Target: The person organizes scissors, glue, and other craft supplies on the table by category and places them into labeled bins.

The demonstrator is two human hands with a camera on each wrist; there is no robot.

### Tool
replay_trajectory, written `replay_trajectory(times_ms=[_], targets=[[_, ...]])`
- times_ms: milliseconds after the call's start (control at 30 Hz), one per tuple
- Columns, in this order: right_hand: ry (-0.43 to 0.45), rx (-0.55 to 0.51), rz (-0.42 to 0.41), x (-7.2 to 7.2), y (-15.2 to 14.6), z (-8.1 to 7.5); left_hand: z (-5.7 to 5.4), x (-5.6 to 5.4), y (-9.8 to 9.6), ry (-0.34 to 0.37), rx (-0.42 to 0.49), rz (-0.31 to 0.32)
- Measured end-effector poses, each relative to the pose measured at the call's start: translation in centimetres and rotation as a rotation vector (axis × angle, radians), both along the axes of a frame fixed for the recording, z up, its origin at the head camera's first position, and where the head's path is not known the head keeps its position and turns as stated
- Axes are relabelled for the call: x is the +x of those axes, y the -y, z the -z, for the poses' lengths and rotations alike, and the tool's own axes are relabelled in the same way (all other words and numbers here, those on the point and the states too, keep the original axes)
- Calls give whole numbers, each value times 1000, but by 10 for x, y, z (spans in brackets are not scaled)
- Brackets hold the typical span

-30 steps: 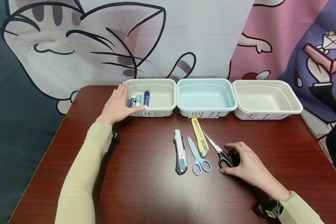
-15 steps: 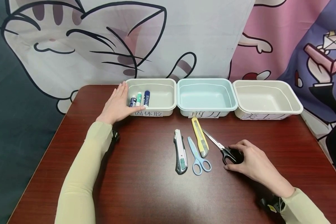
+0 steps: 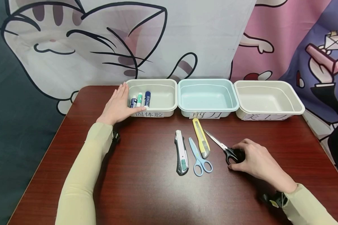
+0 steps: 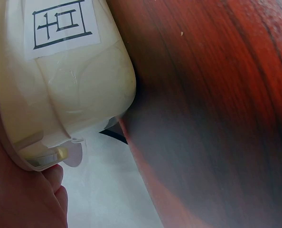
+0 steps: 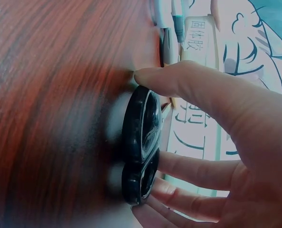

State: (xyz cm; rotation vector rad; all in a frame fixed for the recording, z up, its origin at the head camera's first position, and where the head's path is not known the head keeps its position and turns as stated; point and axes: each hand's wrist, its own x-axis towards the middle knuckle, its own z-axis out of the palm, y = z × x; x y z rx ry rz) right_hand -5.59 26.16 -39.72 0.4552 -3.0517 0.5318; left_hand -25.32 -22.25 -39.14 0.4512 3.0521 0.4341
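Observation:
In the head view, my left hand point(image 3: 118, 104) lies with straight fingers along the left end of a beige bin point(image 3: 163, 111), its thumb over the front rim. Three glue sticks point(image 3: 139, 99) stand inside that bin. My right hand point(image 3: 259, 162) holds the black-handled scissors point(image 3: 221, 145) by their handles, blades pointing away and to the left. Up close in the right wrist view, thumb and fingers sit at either end of the black handles point(image 5: 140, 128). Left of them lie a yellow box cutter point(image 3: 201, 137), blue scissors point(image 3: 199, 161) and a grey box cutter point(image 3: 181, 153).
A light blue bin point(image 3: 208, 112) and a second beige bin point(image 3: 270, 114) continue the row at the table's back edge, each with a paper label in front. Behind hangs a cartoon-printed curtain point(image 3: 208, 31). The table point(image 3: 146, 187) is dark reddish wood.
The black scissors' handles have swung slightly right and away along with my right hand, the blade tips staying near the same spot. My left hand has not moved.

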Motion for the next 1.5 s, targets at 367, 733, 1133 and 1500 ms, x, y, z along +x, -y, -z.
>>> replay_trajectory(times_ms=[367, 733, 1133, 1500], targets=[[0, -21, 0, -3, -5, 3, 0, 0, 0, 1, -5, 0], [-82, -73, -47, -9, -6, -3, 1, -1, 2, 4, 0, -4], [-205, -148, -65, -23, 0, -27, -1, 1, 0, 6, 3, -5], [-280, -161, -99, -45, 0, -50, -2, 0, 0, 7, 1, -1]])
